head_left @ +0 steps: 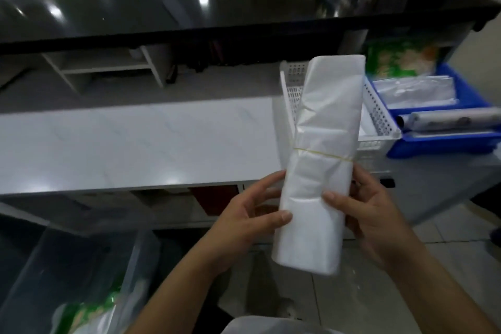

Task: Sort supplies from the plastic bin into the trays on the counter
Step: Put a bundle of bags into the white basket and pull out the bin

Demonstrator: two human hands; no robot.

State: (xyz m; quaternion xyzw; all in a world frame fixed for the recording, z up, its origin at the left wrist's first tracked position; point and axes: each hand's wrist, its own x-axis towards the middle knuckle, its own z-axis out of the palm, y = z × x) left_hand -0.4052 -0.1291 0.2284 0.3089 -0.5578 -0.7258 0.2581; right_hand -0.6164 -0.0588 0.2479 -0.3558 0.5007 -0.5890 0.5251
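A long white bundle of folded plastic bags (pixel 322 144), bound by a thin yellow rubber band, stands nearly upright in front of me. My left hand (pixel 244 214) grips its lower left side with the thumb on the front. My right hand (pixel 371 214) holds its lower right side. The bundle's top overlaps a white perforated tray (pixel 379 116) on the counter. A blue tray (pixel 477 106) to the right holds clear packets and a roll. The clear plastic bin (pixel 67 279) sits low at my left with green-and-white packets inside.
The white marble counter (pixel 135 141) stretches left of the trays. A raised black glossy ledge (pixel 217 8) runs behind it, with a green printed packet (pixel 401 59) leaning beneath it at the right. Tiled floor (pixel 447 252) lies below at the right.
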